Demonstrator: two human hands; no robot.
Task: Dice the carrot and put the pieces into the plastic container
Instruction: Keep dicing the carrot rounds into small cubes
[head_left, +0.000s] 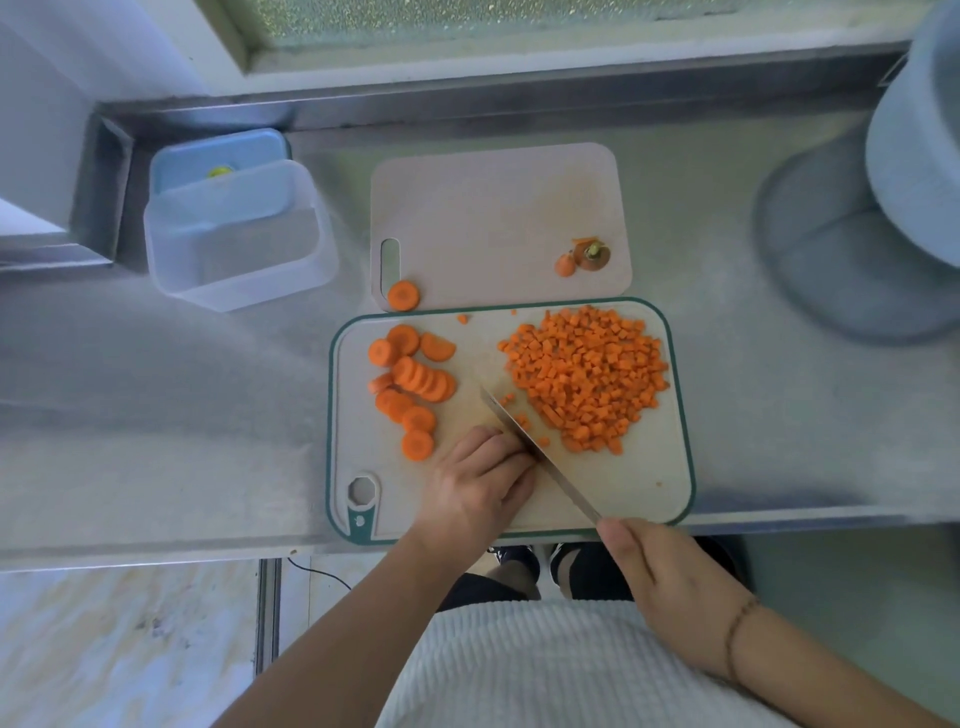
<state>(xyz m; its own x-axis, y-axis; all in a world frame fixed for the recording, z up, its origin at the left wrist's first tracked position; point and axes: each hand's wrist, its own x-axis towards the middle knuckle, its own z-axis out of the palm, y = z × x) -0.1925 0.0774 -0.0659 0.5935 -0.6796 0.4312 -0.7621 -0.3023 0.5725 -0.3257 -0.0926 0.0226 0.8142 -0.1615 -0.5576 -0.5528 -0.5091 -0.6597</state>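
Observation:
On the green-rimmed cutting board (623, 488) a large heap of diced carrot (587, 374) lies at the right. Several round carrot slices (410, 384) lie at the left. My right hand (660, 577) grips the handle of a knife (540, 457), whose blade slants across the board with its tip toward the slices. My left hand (483, 483) sits against the blade's left side, fingers curled down on the board; the carrot under them is hidden. A few fresh dice (521, 420) lie beside the blade. The clear plastic container (234, 244) stands at the far left, with no carrot in it.
A second pale board (493, 218) behind holds the carrot end trimmings (584, 257) and one slice (403, 295). A blue lid (218, 156) leans behind the container. A large blue-grey vessel (883, 208) stands at the right. The steel counter's front edge is just below the board.

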